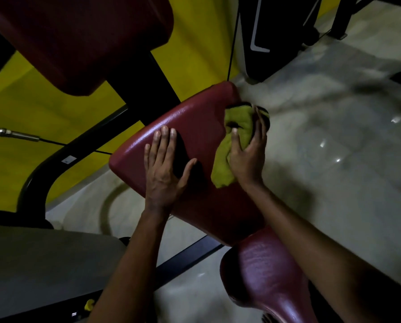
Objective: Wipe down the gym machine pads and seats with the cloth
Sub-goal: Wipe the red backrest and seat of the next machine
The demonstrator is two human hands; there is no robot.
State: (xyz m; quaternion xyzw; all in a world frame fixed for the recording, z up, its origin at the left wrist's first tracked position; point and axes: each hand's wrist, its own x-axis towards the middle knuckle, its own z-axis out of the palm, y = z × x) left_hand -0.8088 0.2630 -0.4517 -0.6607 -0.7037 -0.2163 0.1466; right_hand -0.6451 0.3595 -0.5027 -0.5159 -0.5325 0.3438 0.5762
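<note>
A dark red padded seat (pixel 194 117) of a gym machine fills the middle of the view, tilted. My left hand (pixel 164 166) lies flat on it with straight fingers spread. My right hand (pixel 248 150) grips a yellow-green cloth (pixel 232 141) and holds it against the seat's right edge. Part of the cloth hangs out below my palm. A large red back pad (pixel 78 40) hangs at the upper left. A second, rounded red pad (pixel 264 271) sits near the bottom, under my right forearm.
Black machine frame tubes (pixel 55 164) curve at the left in front of a yellow wall (pixel 43 101). A steel cable (pixel 15 134) crosses at the left. A grey surface (pixel 43 264) lies at lower left. Pale tiled floor (pixel 334 124) spreads right, with another dark machine (pixel 276 31) at the top.
</note>
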